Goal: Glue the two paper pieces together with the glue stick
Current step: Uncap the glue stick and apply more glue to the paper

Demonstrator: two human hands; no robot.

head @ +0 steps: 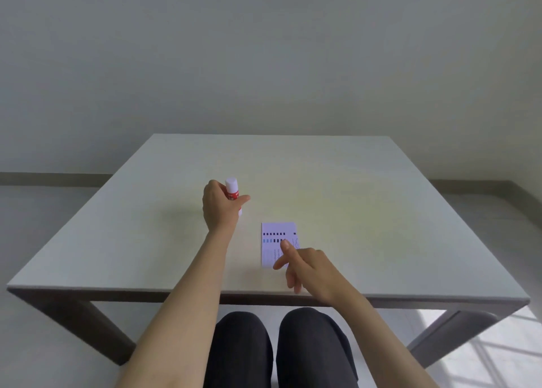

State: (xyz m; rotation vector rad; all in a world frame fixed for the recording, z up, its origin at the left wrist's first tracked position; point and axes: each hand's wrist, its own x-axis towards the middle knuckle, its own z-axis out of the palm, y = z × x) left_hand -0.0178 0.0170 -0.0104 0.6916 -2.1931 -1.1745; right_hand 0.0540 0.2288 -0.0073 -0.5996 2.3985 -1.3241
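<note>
Head view: left hand [219,208] wrapped around a red-labelled glue stick [232,192], white cap end up, bottom end at or just above the table [381,211]; cannot tell if it touches. Right hand [305,266] loosely spread, holding nothing, index fingertip [285,244] pressed on a white printed paper piece [277,241] lying flat near the front edge, right of the glue stick and apart from it. Only one outline visible, so the two pieces may be stacked already, or the second is hidden; cannot tell. Cap looks on. Risks, as I judge them: if glue is already between the sheets, a single fingertip press holds only the middle, so corners could lift or the top sheet could skid out of line. If glue isn't applied yet, the cap must come off, and freeing the right hand leaves the paper loose to slide. The stick, set down upright carelessly, could tip and roll. The paper sits close to the table edge; a swipe toward the body could push it off.
</note>
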